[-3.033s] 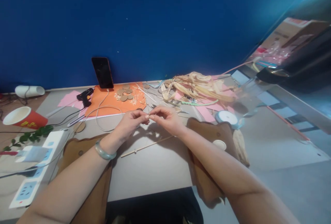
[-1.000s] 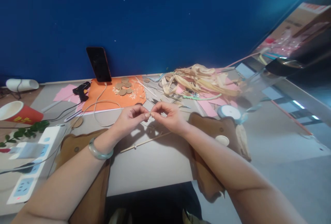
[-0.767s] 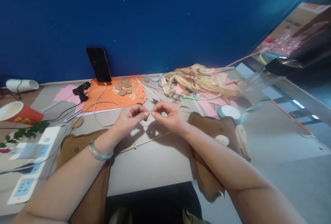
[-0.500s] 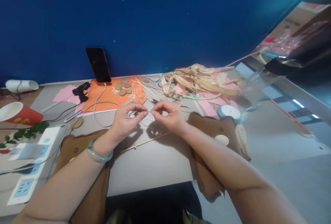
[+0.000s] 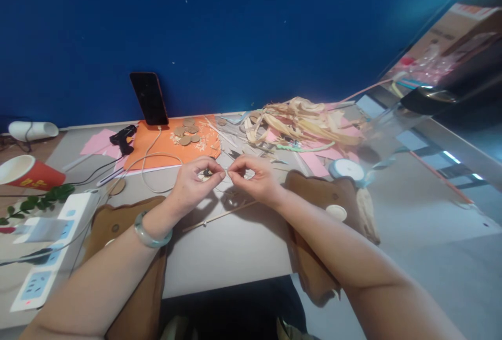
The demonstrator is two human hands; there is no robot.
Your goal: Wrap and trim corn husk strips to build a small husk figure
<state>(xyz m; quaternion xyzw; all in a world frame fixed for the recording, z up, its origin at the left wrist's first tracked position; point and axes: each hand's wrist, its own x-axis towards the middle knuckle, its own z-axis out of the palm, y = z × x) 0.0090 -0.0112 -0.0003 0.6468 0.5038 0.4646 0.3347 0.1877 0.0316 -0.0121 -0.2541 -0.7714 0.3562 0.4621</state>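
Observation:
My left hand [image 5: 198, 180] and my right hand [image 5: 254, 178] meet over the middle of the table, each with thumb and forefinger pinched. Their tips nearly touch around something tiny, too small to make out. Below them a thin stick [image 5: 217, 216] lies slantwise on the grey tabletop [image 5: 227, 256], with small bits of material near its upper end. A pale bangle [image 5: 152, 231] circles my left wrist. My forearms pass over two brown cushions, one at the left [image 5: 129, 214] and one at the right [image 5: 317, 199].
An orange sheet [image 5: 155, 146] bears wooden discs [image 5: 186, 136]; a phone [image 5: 149, 99] leans behind it. Dried husk strips [image 5: 298, 115] are heaped at back right, near a ribbon roll [image 5: 347, 171]. At left are a black glue gun [image 5: 124, 138], red paper cup [image 5: 33, 171] and power strip [image 5: 55, 251].
Both hands have shifted very slightly, and the pinched fingertips have come closer together. Everything else on the table stays where it was.

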